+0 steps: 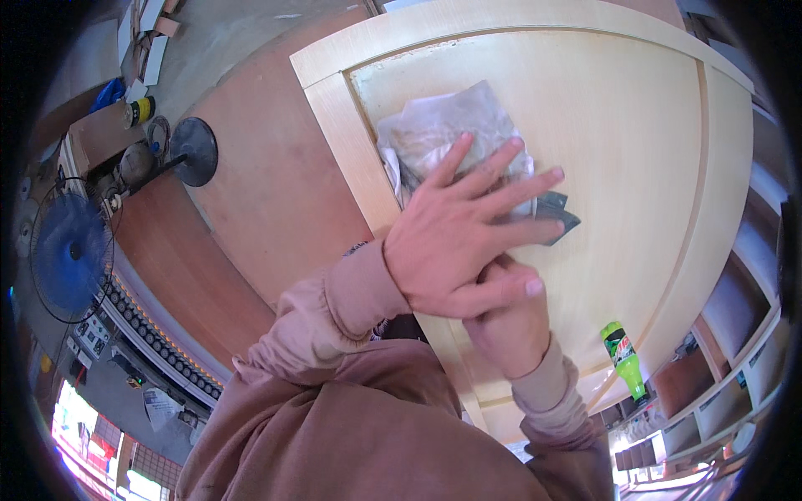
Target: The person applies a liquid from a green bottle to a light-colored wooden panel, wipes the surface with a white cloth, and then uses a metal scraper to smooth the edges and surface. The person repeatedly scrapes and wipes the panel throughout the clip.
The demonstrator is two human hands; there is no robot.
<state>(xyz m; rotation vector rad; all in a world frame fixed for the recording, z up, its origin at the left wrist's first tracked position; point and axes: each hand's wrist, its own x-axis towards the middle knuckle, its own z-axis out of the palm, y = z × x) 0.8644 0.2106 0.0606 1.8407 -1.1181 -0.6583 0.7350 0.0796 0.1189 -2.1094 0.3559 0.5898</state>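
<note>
My left hand (pixel 455 238) lies palm down with its fingers spread over a crumpled whitish cloth (pixel 459 113). My right hand (pixel 511 330) crosses beneath it from the lower right, and its fingers are hidden under the left hand, so I cannot see whether they grip anything. A dark grey-green folded piece (pixel 561 219) of sheet, perhaps sandpaper, sticks out beside the left fingertips. All of this rests on a pale wooden panel (pixel 618 159) with a raised frame, near its left side. Both wrists are in brown sleeves.
A green bottle (pixel 622 359) stands at the panel's lower right. Along the right edge are wooden shelves (pixel 723 409). A fan with blue blades (pixel 73 246) and a round black base (pixel 195 150) lies at the left, by a brown board (pixel 259 167). Offcuts (pixel 153 50) lie at the far left.
</note>
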